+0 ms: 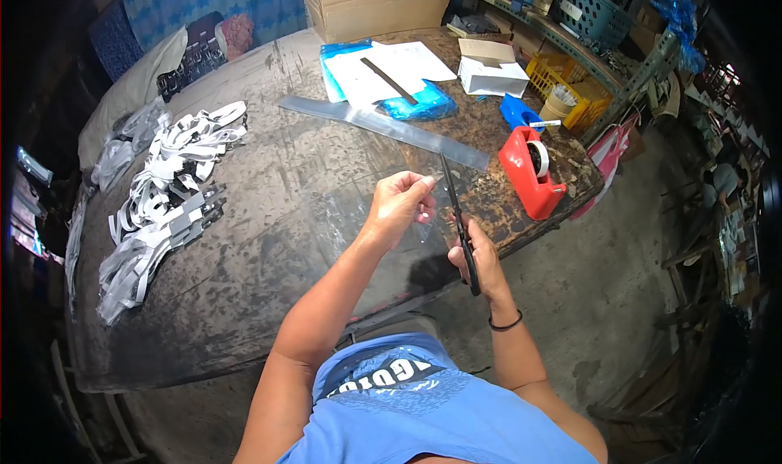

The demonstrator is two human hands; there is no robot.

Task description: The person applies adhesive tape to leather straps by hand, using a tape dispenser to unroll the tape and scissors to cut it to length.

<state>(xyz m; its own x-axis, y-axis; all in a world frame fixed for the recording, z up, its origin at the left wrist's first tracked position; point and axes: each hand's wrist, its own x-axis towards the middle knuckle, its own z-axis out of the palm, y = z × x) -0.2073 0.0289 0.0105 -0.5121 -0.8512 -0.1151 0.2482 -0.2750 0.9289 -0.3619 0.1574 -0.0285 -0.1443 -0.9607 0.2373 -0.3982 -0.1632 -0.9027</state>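
Note:
My right hand point(481, 260) is closed around the handles of a pair of black scissors point(458, 207), whose blades point away from me over the table. Close to the blades, my left hand point(401, 205) is pinched at thumb and forefinger; what it holds, if anything, is too small or clear to make out. Beyond both hands lies a long clear plastic strip point(391, 128), running diagonally across the table point(285, 260). To the right of the scissors stands a red tape dispenser point(529, 175) with a roll of tape.
On the left lies a heap of white straps point(175, 171), partly in clear plastic. White paper point(371, 77) and blue plastic packets point(419, 105) lie at the back, near a small white box point(493, 77). A large cardboard box point(375, 6) and a yellow crate point(590, 105) stand beyond.

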